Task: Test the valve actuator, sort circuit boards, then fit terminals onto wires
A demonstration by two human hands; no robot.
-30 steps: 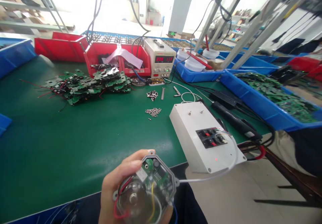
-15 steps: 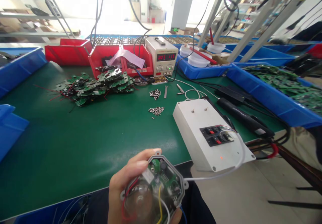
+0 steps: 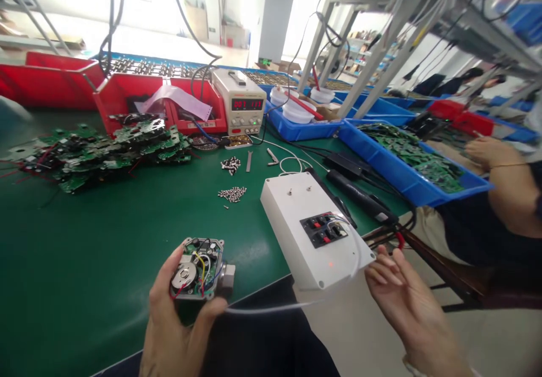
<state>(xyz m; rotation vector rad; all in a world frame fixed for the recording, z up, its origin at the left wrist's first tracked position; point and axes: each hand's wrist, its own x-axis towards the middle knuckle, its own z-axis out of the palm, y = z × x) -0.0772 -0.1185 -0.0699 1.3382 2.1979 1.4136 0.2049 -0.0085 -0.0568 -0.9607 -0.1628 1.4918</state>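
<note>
My left hand (image 3: 178, 315) grips an open-faced electronic housing (image 3: 201, 295) by its sides, just above the bench edge. Inside it show a round metal motor (image 3: 184, 275), a green circuit board and red, yellow, white and blue wires. A block-like metal fitting (image 3: 228, 276) sticks out on its right. A white cable (image 3: 275, 308) runs from near the housing to the spring terminals (image 3: 324, 230) on a light grey switch box (image 3: 292, 219). Beside the box's right front corner is my right hand (image 3: 400, 295), palm up, fingers loosely curled, with nothing visible in it.
Screws (image 3: 232, 194) and small black-and-silver parts (image 3: 231, 165) lie in piles. Wired circuit boards (image 3: 105, 151) are heaped at left. A power supply (image 3: 241, 103) stands behind, near red bins (image 3: 139, 92). A black electric screwdriver (image 3: 359, 196) lies right. Another person's arm (image 3: 508, 179) is at far right.
The view has turned right. My left hand has carried the housing farther from me over the bench, and the clear sheen over its face is gone. My right hand has come into view beside the box.
</note>
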